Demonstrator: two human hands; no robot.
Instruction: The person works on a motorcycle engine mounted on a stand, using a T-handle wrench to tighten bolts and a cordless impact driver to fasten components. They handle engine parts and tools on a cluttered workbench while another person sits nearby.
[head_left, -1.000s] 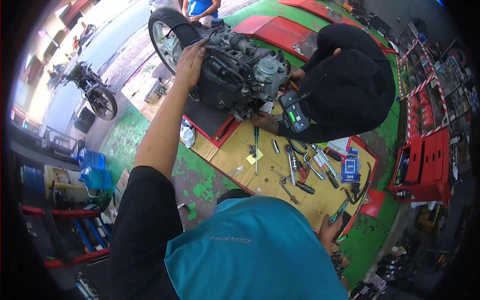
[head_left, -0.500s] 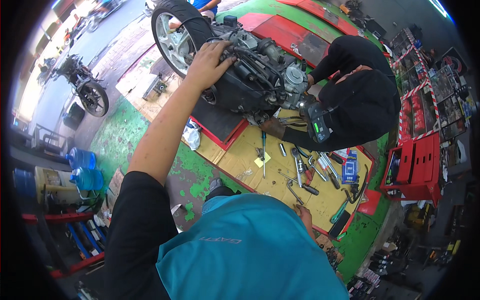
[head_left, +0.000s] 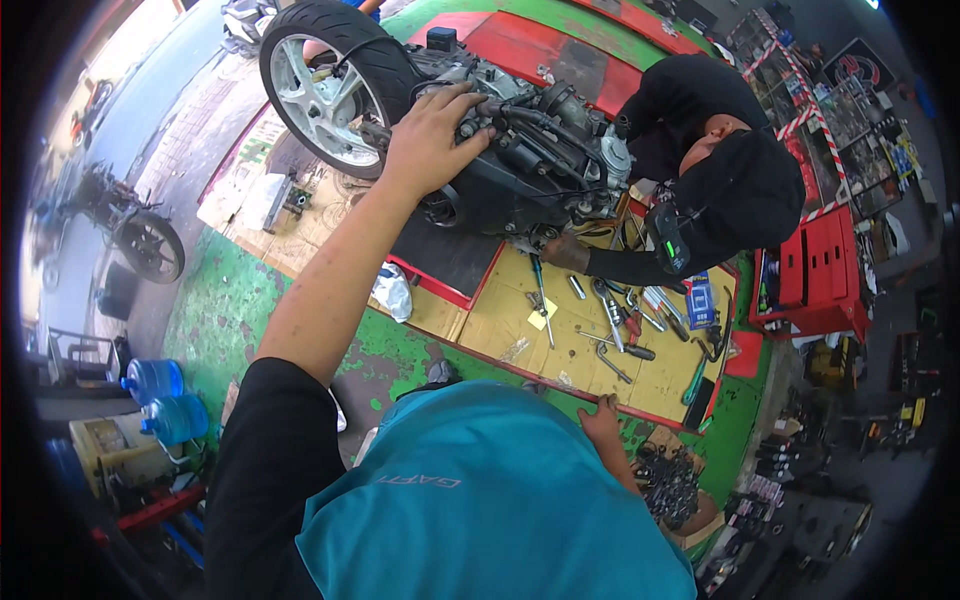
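Note:
A scooter engine unit [head_left: 520, 165] with its rear wheel [head_left: 325, 80] lies on a red and yellow work platform. My left hand [head_left: 432, 135] rests spread on top of the engine, just right of the tyre. My right hand [head_left: 604, 420] lies low at the front edge of the yellow board [head_left: 500, 320], fingers on the board, holding nothing I can see. Across from me another person in black [head_left: 720, 180] bends over the engine, one gloved hand [head_left: 566, 252] under its right end. Several wrenches and screwdrivers [head_left: 620, 320] are scattered on the board.
A red tool chest [head_left: 815, 275] stands to the right. Blue water jugs [head_left: 165, 395] sit at the lower left, and a parked motorcycle [head_left: 125, 215] stands further left. A white rag [head_left: 392, 292] lies on the green floor. A pile of small metal parts [head_left: 668, 482] lies beside my right hand.
The view has dipped, so the engine and wheel sit lower in the picture. My left hand has slid along the engine top. My right hand now shows at the board's front edge.

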